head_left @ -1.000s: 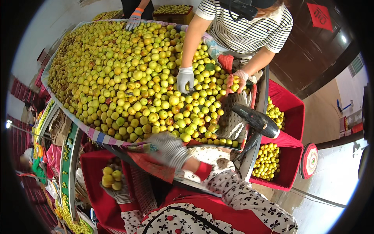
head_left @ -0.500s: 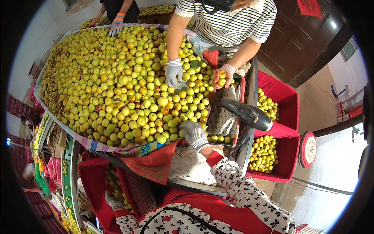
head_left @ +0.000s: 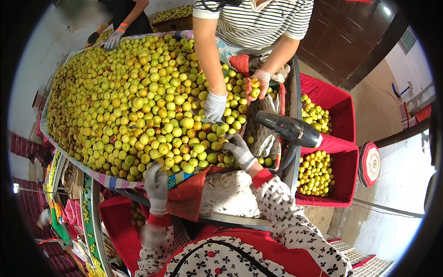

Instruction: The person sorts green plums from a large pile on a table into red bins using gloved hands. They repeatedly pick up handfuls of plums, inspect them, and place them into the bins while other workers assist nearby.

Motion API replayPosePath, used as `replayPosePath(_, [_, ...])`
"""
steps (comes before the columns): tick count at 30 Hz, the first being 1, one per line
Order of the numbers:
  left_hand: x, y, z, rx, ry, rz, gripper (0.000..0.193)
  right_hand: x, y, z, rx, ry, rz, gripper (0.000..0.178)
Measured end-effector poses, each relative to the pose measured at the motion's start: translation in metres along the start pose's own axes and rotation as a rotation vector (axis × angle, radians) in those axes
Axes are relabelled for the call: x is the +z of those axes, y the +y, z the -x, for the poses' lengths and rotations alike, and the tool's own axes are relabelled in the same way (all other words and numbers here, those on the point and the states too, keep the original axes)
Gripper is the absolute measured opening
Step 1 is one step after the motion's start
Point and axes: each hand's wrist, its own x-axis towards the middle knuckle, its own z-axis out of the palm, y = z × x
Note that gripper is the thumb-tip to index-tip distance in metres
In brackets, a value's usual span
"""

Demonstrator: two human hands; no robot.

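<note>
At lower left, red bin [head_left: 117, 231]: some yellow-green fruit inside.
Left hand [head_left: 156, 182]: light gray glove, somewhat blurred, fingers raised and loosely open, at the pile's near edge.
Right hand [head_left: 239, 150]: gloved, fingertips among the fruit; cannot tell whether they grip one.
Black hair dryer [head_left: 288, 128]: just beyond the right hand, nozzle toward the pile.
Fruit pile [head_left: 124, 106]: heaped from near both hands to the far end.
Striped-shirt co-worker [head_left: 254, 23]: one gloved hand [head_left: 215, 105] down on the pile, the other [head_left: 258, 84] holding fruit.
Farthest person [head_left: 122, 16]: dark clothes, orange-cuffed glove [head_left: 113, 40] on the fruit.
</note>
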Motion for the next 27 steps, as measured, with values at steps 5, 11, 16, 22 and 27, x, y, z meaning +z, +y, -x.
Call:
replayPosePath(5, [0.086,0.016,-0.070,0.006,-0.307,-0.108,0.037,-0.019,-0.027,0.079,0.266,-0.182,-1.289,0.030])
replayPosePath(11, [0.150,-0.032,-0.097,0.097,-0.376,-0.491,0.046,-0.063,-0.018,0.148,0.192,-0.012,-1.537,0.058])
replayPosePath(16, [0.159,-0.021,-0.096,0.064,-0.398,-0.561,0.040,-0.107,0.008,0.180,-0.166,0.461,-1.588,0.060])
replayPosePath(22, [0.183,0.023,-0.080,-0.051,-0.461,-0.728,0.043,-0.084,0.017,0.158,0.006,0.353,-1.309,0.040])
replayPosePath(27, [0.207,0.038,-0.054,0.216,-0.794,-0.526,0.056,-0.024,0.004,0.104,-0.210,0.220,0.112,0.028])
